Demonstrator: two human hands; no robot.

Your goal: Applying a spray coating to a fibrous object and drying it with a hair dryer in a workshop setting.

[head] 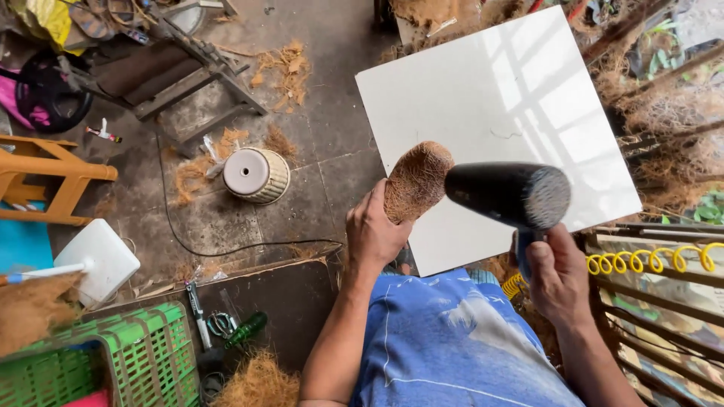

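We hold a coconut-fibre form (416,181), a rounded brown piece shaped like a stubby cylinder, in our left hand (375,234). It sits upright and slightly tilted above the near edge of a white square tile (483,98) that lies on the ground. Our left fingers are wrapped around its lower part, pressed together, with the thumb along the near side.

Just beside it on the right, our right hand (556,275) grips the handle of a black hair dryer (504,192). The dryer's narrow front end points at the fibre form and lies very close to it; we cannot tell whether they touch. Its wide rear grille faces us. Our right fingers are closed around the handle. A yellow coiled cord (648,260) runs off to the right along a wooden frame (664,301).

Below the hands we see our blue shirt (445,347). Well apart on the concrete floor to the left stands an upturned cream pot (256,175), with loose coir scattered near it. A green plastic crate (143,354) sits at the lower left, and scissors (219,324) lie on a dark board just beside it.
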